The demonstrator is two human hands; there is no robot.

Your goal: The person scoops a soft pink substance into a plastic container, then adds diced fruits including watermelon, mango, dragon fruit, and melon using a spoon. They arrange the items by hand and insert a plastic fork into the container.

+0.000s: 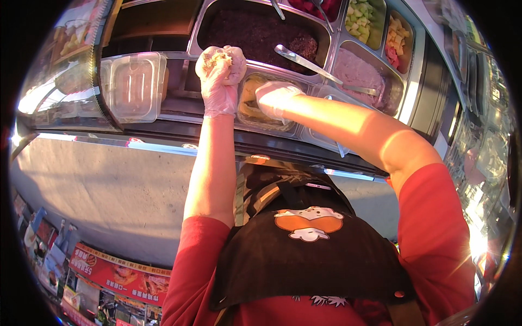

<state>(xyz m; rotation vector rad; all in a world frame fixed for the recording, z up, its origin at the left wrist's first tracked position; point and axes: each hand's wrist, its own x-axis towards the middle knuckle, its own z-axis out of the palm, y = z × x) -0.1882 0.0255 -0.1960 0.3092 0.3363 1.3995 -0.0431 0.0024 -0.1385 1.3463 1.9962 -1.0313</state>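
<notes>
Wears a dark apron point(315, 266) over red short sleeves point(435, 228). Faces a wide metal pan point(194, 41) of dark purple rice point(244, 27), with lilac paste point(356, 68) toward the right and a clear lidded container point(136, 89) toward the left. Dips the gloved right hand point(277, 99) into a smaller tub point(262, 126) of tan food, fingers mostly hidden; cannot tell whether gripping anything. Curls the gloved left hand point(221, 84) around shredded tan food point(218, 57), held up by the pan's near left corner.
</notes>
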